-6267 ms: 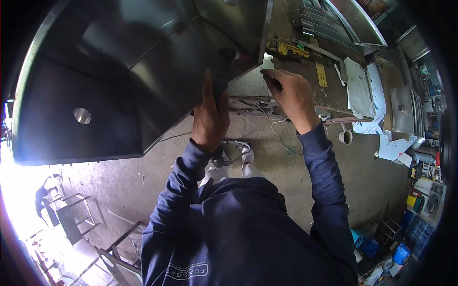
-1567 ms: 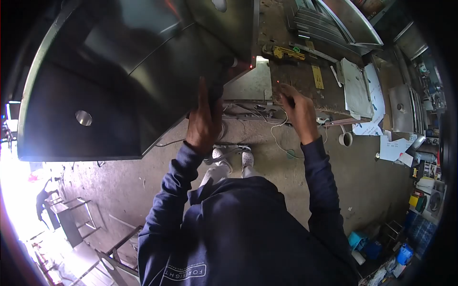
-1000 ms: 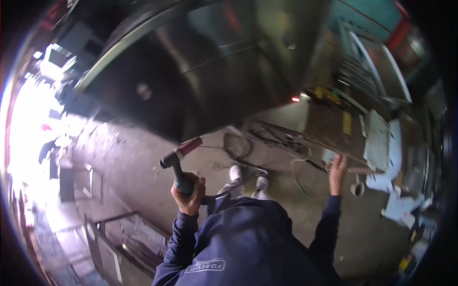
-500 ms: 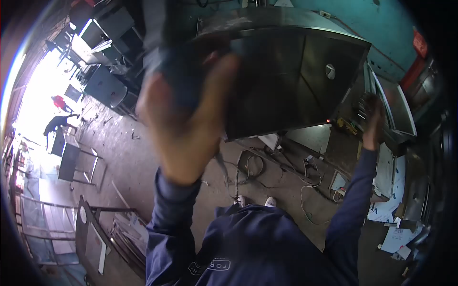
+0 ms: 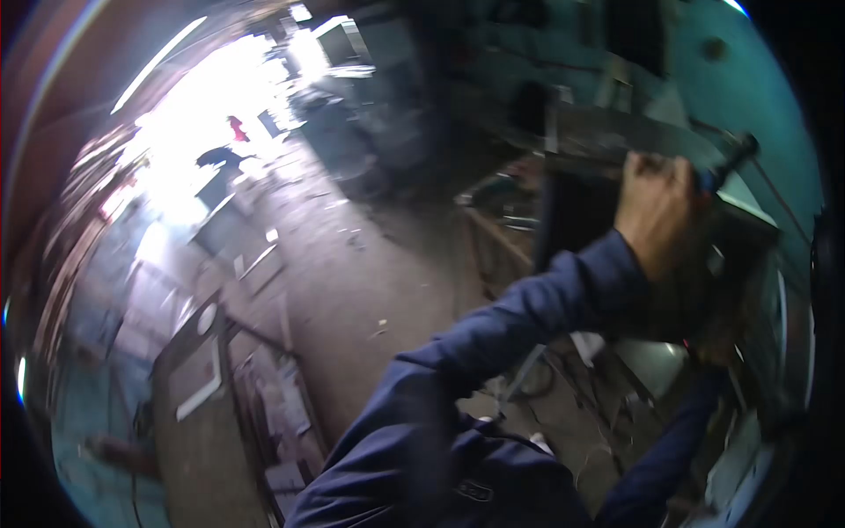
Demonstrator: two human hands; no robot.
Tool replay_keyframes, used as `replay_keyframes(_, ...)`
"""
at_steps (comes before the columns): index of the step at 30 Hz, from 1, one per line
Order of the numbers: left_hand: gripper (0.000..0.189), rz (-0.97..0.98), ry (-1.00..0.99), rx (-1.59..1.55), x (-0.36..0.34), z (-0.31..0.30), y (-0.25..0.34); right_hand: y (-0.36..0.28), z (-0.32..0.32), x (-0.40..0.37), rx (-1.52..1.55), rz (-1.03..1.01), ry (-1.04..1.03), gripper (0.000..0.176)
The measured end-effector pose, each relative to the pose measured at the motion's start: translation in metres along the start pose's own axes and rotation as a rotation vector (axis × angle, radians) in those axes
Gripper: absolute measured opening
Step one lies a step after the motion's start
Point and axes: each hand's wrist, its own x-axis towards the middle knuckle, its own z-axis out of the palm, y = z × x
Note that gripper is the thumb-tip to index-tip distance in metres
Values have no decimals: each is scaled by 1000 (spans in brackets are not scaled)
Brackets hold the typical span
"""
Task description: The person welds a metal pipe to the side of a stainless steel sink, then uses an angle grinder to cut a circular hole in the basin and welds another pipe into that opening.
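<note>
One left hand (image 5: 656,211) clasps one dark tool (image 5: 732,164); one blurred right hand's (image 5: 715,346) grip I cannot tell

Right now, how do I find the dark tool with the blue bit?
Find the teal wall, then the big dark metal box in front. Across the box is a bare left hand with a navy sleeve. The dark stick-shaped tool pokes out past its fingers; its blue patch sets it apart from the box.

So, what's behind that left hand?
A dark metal piece shows around the left hand, and a black tool sticks out beyond it. The rest of the tool and whatever lies directly behind are covered.
</note>
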Motion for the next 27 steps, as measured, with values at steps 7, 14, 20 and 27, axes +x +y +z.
replay_keyframes(7,38,-30,82,-41,3,-2,5,4,16,15,1171,286,205,51)
replay_keyframes(14,27,-450,-96,-326,-4,-53,-7,18,-166,48,1881,1613,-60,45)
replay_keyframes(20,18,-449,5,-502,-18,-73,20,56,-206,55,1994,1561,-331,36)
replay_keyframes(27,24,-400,5,-399,1,-68,39,106,-216,89,2072,1794,-55,36)
